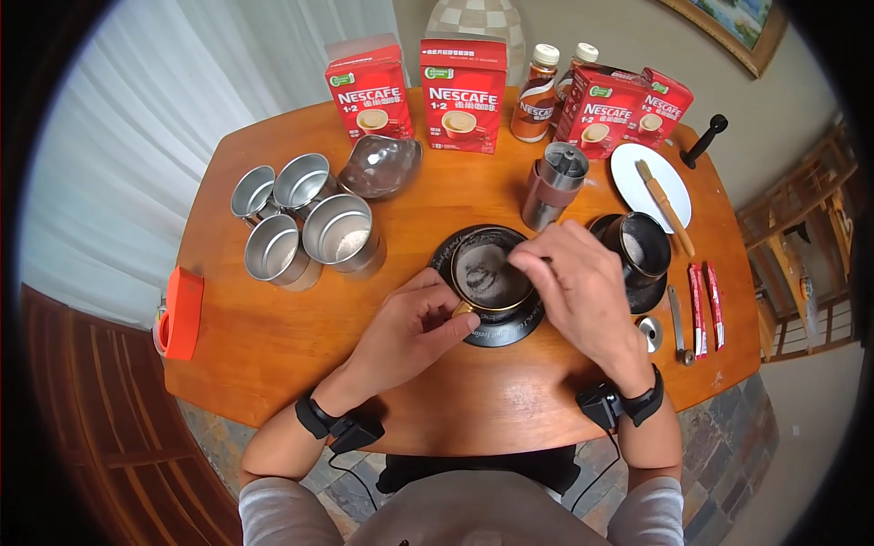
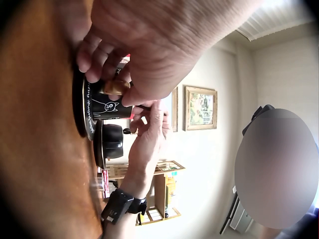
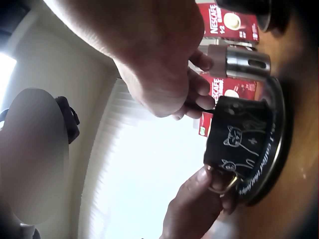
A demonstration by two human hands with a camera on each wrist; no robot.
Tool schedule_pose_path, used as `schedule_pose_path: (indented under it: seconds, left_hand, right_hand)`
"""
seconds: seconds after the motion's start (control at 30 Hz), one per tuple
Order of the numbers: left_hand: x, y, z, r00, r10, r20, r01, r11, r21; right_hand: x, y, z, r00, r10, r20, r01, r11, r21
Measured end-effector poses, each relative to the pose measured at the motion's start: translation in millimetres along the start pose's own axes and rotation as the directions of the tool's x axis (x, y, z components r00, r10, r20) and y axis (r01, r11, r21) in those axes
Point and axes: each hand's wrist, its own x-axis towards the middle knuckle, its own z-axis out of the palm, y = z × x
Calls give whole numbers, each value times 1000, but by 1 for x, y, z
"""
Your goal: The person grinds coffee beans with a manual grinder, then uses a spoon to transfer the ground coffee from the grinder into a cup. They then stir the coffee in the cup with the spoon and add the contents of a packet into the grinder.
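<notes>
A black cup [image 1: 492, 273] with white cat drawings and a gold rim stands on a black saucer [image 1: 512, 334] with white lettering. Pale powder with darker streaks lies inside it. My left hand [image 1: 405, 323] pinches the cup's gold handle [image 3: 223, 183] between thumb and fingers. Over the opposite side of the rim, my right hand [image 1: 583, 287] grips a thin dark stick-like handle [image 3: 201, 108] that slants into the cup. Its lower end is hidden, so I cannot tell its kind.
Metal cups [image 1: 350, 238] and a glass bowl [image 1: 382, 167] stand left. Behind are Nescafe boxes [image 1: 462, 100] and a grinder [image 1: 552, 187]. A second black cup [image 1: 642, 244], a white plate [image 1: 628, 173] with a brush [image 1: 665, 207], and red sachets [image 1: 698, 309] lie right.
</notes>
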Motion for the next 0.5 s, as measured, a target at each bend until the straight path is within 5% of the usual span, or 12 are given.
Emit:
schedule_pose_path:
  seconds: [0.03,0.17,0.3,0.4,0.5]
  left_hand:
    - [0,0,0,1000,-3,-3,3,1000,-3]
    - [0,0,1,1000,4,-13,-4,999,-41]
    - [0,-1,0,1000,-2,1,2,1000,-3]
    - [0,-3,0,1000,-3,2,3,1000,2]
    - [1,-3,0,1000,-10,0,10,1000,-24]
  right_hand:
    - [1,-2,-6,999,38,20,-37,997,-63]
    - [-2,-4,-2,993,52,110,-75,975,210]
    - [0,0,11,1000,0,-31,3,995,97]
    - [2,-3,-10,982,188,29,-186,980,-68]
    - [-1,-4,-8,979,130,155,-151,979,134]
